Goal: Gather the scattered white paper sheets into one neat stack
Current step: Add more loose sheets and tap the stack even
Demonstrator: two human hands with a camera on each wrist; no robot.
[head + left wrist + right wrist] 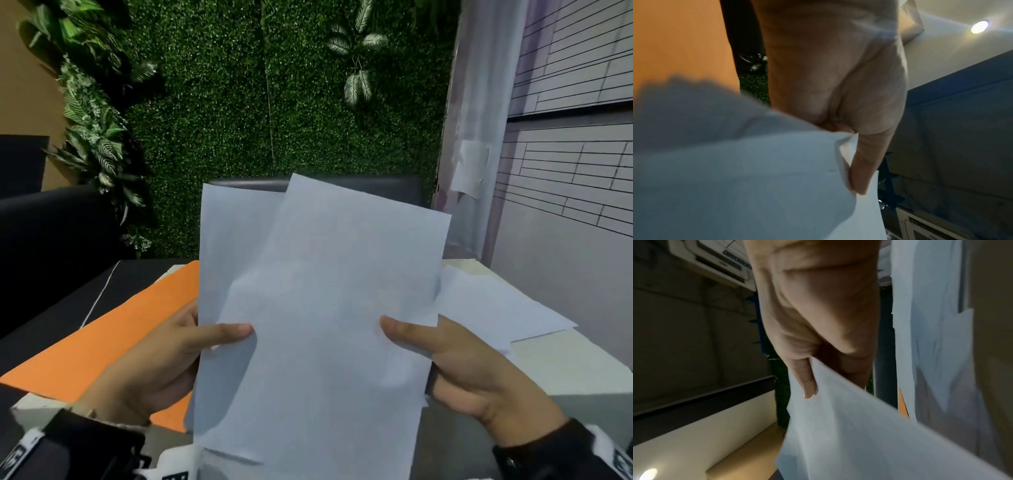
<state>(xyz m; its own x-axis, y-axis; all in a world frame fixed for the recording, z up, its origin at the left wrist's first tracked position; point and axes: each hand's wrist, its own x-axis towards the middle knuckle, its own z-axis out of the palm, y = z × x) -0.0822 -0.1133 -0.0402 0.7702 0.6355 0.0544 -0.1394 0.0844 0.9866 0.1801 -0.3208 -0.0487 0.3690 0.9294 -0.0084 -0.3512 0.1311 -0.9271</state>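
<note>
I hold a loose bundle of white paper sheets (318, 308) upright above the table, their top edges fanned and uneven. My left hand (164, 356) pinches the bundle's left edge, thumb on the front, fingers behind. On the right edge my right hand (455, 366) pinches it the same way. The left wrist view shows the left hand (838, 100) with its thumb on the sheets (748, 178). In the right wrist view the right hand (818, 321) pinches the sheets (859, 434). More white sheets (493, 308) lie spread on the table at the right.
An orange sheet (113, 329) lies on the table at the left, over a cream surface (568, 363). A dark chair back (394, 188) stands behind the table. A green plant wall (274, 102) is beyond, and a grey wall (565, 240) stands close at the right.
</note>
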